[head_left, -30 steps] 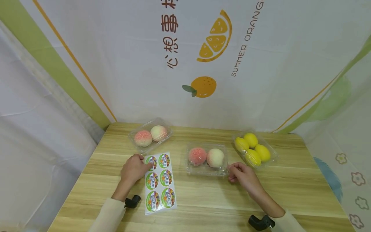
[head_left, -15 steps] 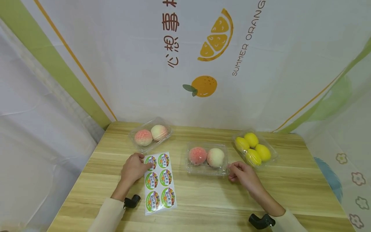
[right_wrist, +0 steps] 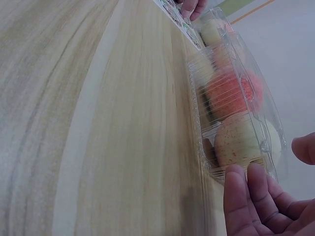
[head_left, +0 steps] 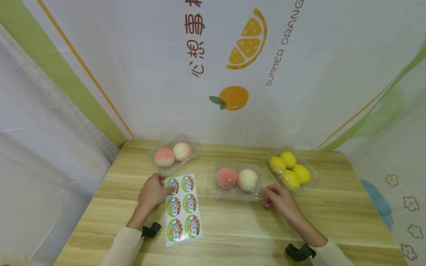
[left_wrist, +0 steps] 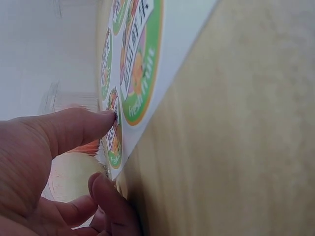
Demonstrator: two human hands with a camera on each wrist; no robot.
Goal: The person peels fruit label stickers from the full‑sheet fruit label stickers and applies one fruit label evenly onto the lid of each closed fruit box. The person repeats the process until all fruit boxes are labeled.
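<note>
From the head view, the backdrop behind the wooden surface reads "SUMMER ORANG", cut off at the frame edge, beside red Chinese characters and drawings of an orange and orange slices. The left hand rests on the surface with thumb and fingertip pinching the top-left sticker of the sticker sheet, which carries six round green-rimmed labels whose writing is too small to read. The right hand lies with fingers loosely curled, touching the right corner of the clear peach box holding two peaches. A second peach box sits at the back left, a lemon box at the back right.

The left wrist view shows what the head view cannot: the thumb tip on the sticker's edge, and the word "fresh" on a nearer label.

The right wrist view shows the fingertips pressed against the closed box's ribbed lid rim, the thumb apart.
</note>
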